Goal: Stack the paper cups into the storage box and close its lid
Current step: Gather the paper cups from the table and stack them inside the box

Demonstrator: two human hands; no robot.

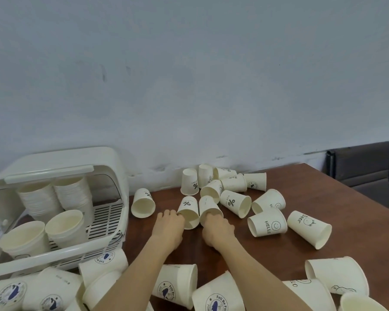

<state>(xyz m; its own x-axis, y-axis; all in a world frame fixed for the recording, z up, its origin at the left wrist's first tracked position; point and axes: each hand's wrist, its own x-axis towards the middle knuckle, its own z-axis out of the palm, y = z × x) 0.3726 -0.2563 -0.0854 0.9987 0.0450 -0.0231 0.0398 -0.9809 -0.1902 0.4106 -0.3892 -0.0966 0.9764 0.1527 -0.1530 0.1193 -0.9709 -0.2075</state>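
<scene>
Head view: fallen paper cups [177,286] lie nearest; the left hand [170,225] grips a "%" cup [189,212], the right hand [216,230] another cup [208,207] on the tabletop [312,198]. Left, the storage box [54,209] stands open, holding stacks.

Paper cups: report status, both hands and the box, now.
Left hand grips a percent-mark cup lying on the table; right hand grips the cup beside it. Storage box open, stacks inside. Loose cups all around.
</scene>
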